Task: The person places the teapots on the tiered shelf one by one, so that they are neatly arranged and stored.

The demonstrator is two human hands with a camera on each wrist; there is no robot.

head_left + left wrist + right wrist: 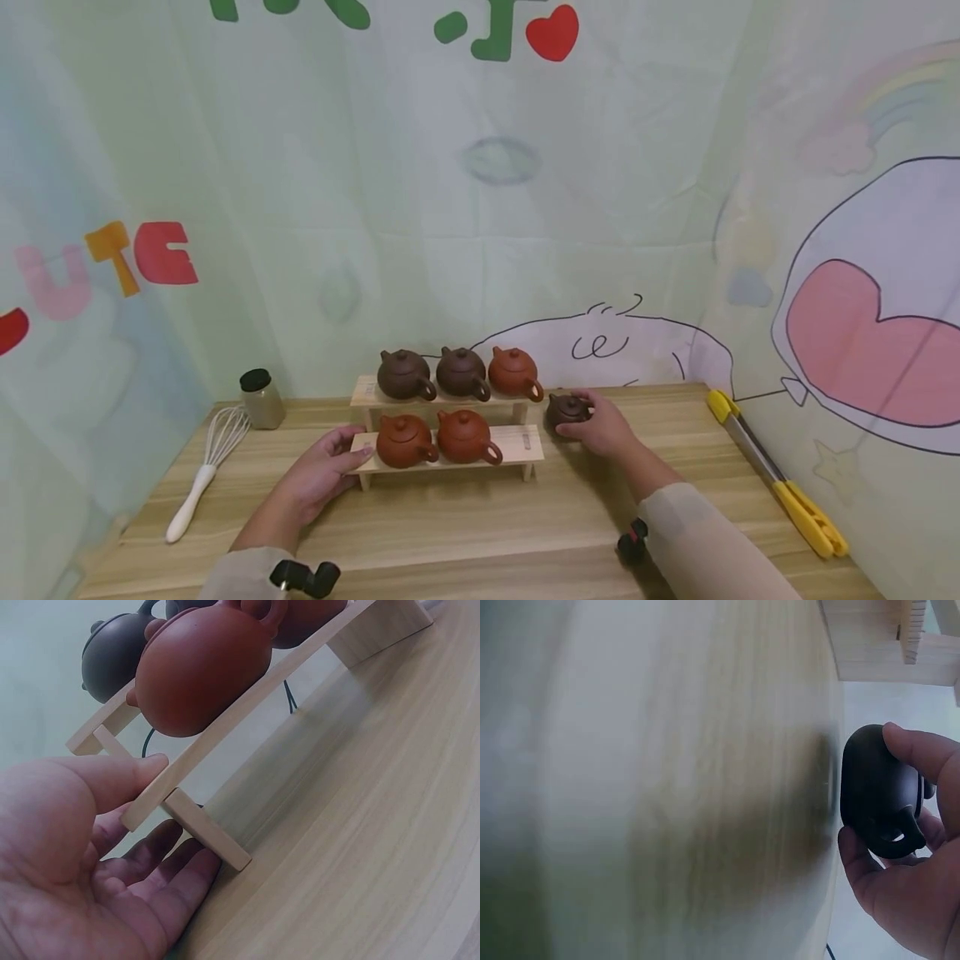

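Observation:
A small dark brown teapot [567,412] is in my right hand [603,425], to the right of a two-step wooden stand [516,450]. In the right wrist view, thumb and fingers grip this teapot [881,787] by its sides; whether its base touches the table cannot be told. My left hand [326,471] holds the left end of the stand's lower step, thumb on top and fingers underneath by the leg [206,829]. Two reddish teapots [403,440] sit on the lower step. On the upper step stand two dark teapots [403,374] and a reddish one [513,372].
A white-handled whisk [204,479] and a jar with a black lid [261,398] are at the left of the wooden table [450,533]. Yellow-handled tongs [776,475] lie along the right edge. A printed cloth [480,225] hangs behind.

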